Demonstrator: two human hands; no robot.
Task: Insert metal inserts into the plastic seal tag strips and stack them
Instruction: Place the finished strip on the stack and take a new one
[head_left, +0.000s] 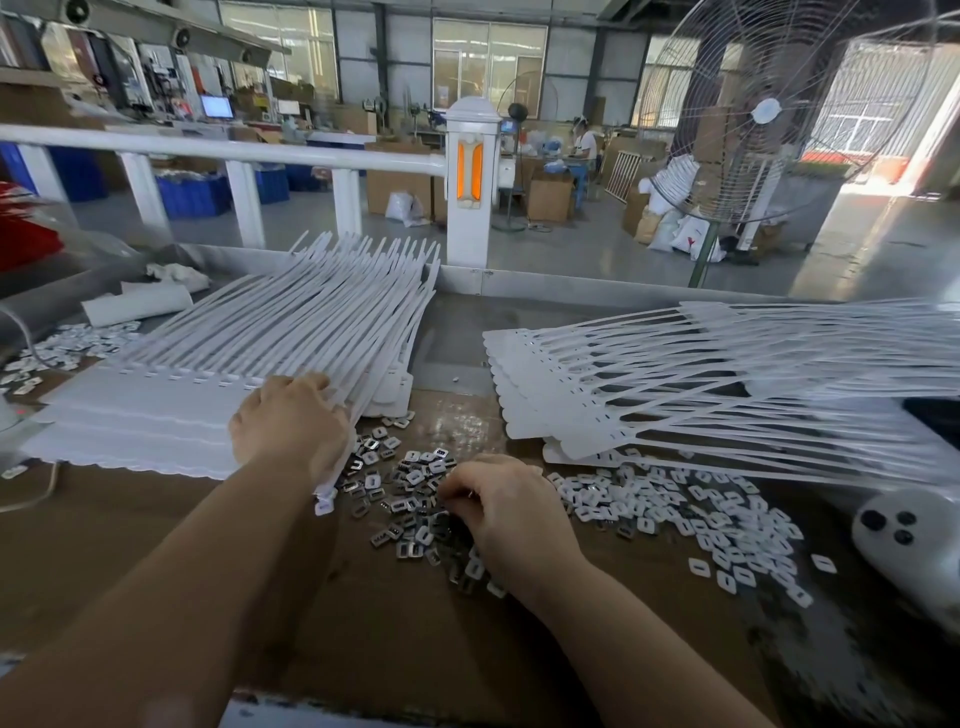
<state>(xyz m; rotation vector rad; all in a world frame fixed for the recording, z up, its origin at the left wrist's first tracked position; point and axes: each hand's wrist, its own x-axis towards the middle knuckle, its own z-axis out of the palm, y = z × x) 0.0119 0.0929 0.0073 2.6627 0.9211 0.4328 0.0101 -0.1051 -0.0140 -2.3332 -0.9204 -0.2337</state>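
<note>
Hands (291, 421) mid-table, edges clear.

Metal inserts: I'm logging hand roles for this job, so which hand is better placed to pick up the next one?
The right hand. Its curled fingers are already down in the pile of metal inserts. The left hand rests on the left stack of strips, beside the pile.
</note>
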